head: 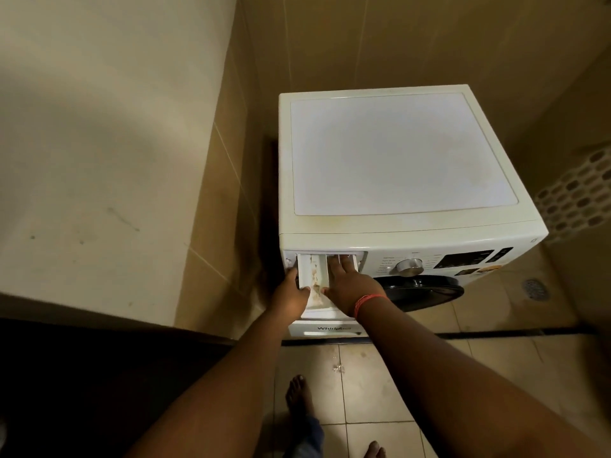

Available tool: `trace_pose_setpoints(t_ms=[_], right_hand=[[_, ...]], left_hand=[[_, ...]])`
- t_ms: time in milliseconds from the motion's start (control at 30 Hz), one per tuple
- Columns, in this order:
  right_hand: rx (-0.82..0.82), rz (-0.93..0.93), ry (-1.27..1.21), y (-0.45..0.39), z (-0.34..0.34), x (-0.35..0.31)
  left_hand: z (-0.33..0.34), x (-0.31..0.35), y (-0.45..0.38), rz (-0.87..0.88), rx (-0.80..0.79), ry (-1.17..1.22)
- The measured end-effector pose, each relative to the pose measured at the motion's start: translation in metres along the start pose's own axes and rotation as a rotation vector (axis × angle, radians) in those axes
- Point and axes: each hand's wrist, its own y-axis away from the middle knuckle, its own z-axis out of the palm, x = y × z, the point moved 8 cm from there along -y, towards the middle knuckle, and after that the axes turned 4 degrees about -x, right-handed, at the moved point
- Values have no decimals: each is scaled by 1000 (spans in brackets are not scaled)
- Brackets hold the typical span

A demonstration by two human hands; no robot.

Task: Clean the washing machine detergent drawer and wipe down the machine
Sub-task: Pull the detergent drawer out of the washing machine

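Evidently the work is at an early stage. The detergent drawer [314, 279] stands pulled well out of its slot at the upper left corner of the washing machine [396, 160], still seated in the housing rather than lifted free. Its compartments show brownish, crusted residue along the centre divider — nothing here looks cleaned yet. The left hand [291, 297] grips the drawer's left wall, thumb over the top edge near the front and fingers curled round the outer side. The right hand [350, 285] lies inside the right-hand compartment with fingers straight and held together, tips reaching toward the back of the slot; whether they press a release tab there cannot be told. An orange band [368, 304] sits on that wrist. No cloth, brush or cleaning agent appears anywhere in view. The machine's top panel carries a faint yellowish tinge toward the front edge, and the control dial [410, 266] and dark door [420, 290] show no sign of wiping — so, by my judgement, drawer removal, washing and the whole wipe-down remain outstanding. Bare feet [297, 396] stand on the tiled floor [370, 391] below.
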Motion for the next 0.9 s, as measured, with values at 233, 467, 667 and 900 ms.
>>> trace_pose_setpoints(t_ms=[233, 467, 667, 900], right_hand=[[27, 32, -25, -3, -1, 1], [-99, 37, -54, -20, -4, 7], [-89, 17, -58, -18, -2, 6], [-125, 23, -92, -2, 11, 5]], left_hand=[[5, -4, -9, -29, -55, 118], [9, -4, -7, -24, -99, 141], [9, -1, -2, -10, -103, 161], [12, -8, 12, -9, -103, 183]])
